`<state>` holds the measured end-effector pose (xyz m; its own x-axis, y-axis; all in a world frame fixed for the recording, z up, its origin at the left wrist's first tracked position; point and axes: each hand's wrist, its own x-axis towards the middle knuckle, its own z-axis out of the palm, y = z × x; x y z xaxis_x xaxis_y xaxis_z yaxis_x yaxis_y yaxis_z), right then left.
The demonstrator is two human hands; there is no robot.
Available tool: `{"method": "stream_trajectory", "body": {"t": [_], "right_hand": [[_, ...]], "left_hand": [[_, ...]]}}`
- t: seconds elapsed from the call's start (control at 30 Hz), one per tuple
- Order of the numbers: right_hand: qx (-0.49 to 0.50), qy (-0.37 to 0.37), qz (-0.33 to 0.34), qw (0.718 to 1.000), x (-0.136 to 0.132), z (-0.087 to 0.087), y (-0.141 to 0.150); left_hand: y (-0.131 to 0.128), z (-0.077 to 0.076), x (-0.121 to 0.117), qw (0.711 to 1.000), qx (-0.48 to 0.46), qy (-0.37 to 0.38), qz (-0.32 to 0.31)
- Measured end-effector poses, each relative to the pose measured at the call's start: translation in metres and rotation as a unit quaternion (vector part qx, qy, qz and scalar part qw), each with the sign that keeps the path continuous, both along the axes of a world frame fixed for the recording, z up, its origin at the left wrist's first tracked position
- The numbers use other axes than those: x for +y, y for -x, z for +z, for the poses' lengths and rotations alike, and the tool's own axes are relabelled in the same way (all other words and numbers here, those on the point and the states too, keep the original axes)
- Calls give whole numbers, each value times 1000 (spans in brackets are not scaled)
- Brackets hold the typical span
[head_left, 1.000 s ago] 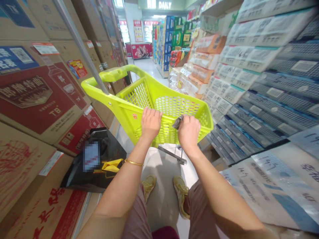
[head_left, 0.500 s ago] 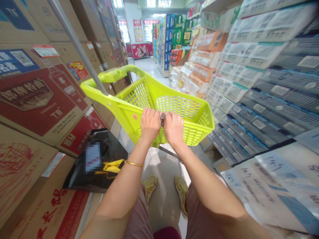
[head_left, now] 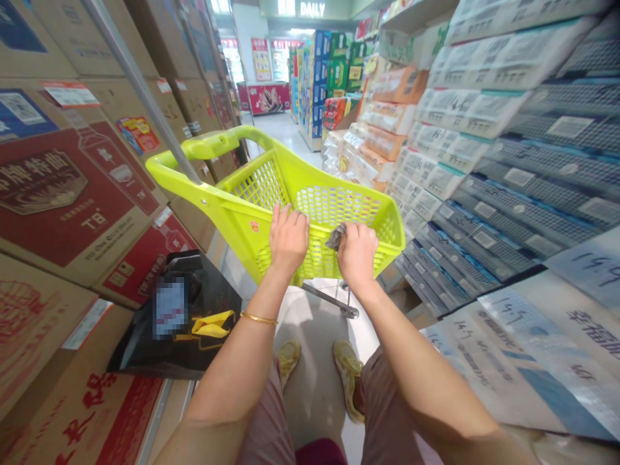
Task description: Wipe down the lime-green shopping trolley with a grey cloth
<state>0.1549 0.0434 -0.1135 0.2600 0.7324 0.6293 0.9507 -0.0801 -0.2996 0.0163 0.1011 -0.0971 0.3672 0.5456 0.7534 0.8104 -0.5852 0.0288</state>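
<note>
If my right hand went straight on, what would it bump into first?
Your right hand would probably meet the shopping cart's far wall first, though depth is hard to judge.

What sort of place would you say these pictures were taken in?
Most likely a supermarket or similar shop: there is a lime-green shopping cart under the person's hands, stacked packs with handwritten prices on the right, and cartons with price labels on the left.

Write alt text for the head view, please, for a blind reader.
Left hand rests on the near rim of a lime-green shopping cart; right hand, also there, holds a crumpled grey item. At left in the store aisle, a black bag lies by cartons.
</note>
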Motion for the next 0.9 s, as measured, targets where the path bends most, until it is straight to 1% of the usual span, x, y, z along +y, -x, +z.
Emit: {"method": "stream_trajectory", "body": {"t": [0.07,0.13,0.2,0.3,0.4,0.53,0.67,0.8,0.9], "right_hand": [[12,2,-3,1000,4,2,5],[20,2,-3,1000,7,4,9],[27,2,-2,1000,11,5,13],[32,4,-1,999,16,5,19],[33,13,3,999,21,6,24],[31,24,10,999,26,6,29],[-12,29,34,999,27,5,28],[-61,28,54,996,20,3,20],[-69,28,37,997,9,1,6]], "left_hand": [[-8,-1,-4,999,32,-4,-37],[-16,-3,-7,997,59,5,-57],[-24,-6,-7,997,62,26,-47],[-29,-10,-3,998,39,50,-26],[-27,-11,5,998,25,58,-21],[-21,-10,14,997,31,68,-19],[-14,-8,18,996,59,70,-12],[-10,-6,17,996,64,63,-13],[-11,-6,14,997,61,54,-12]]}}
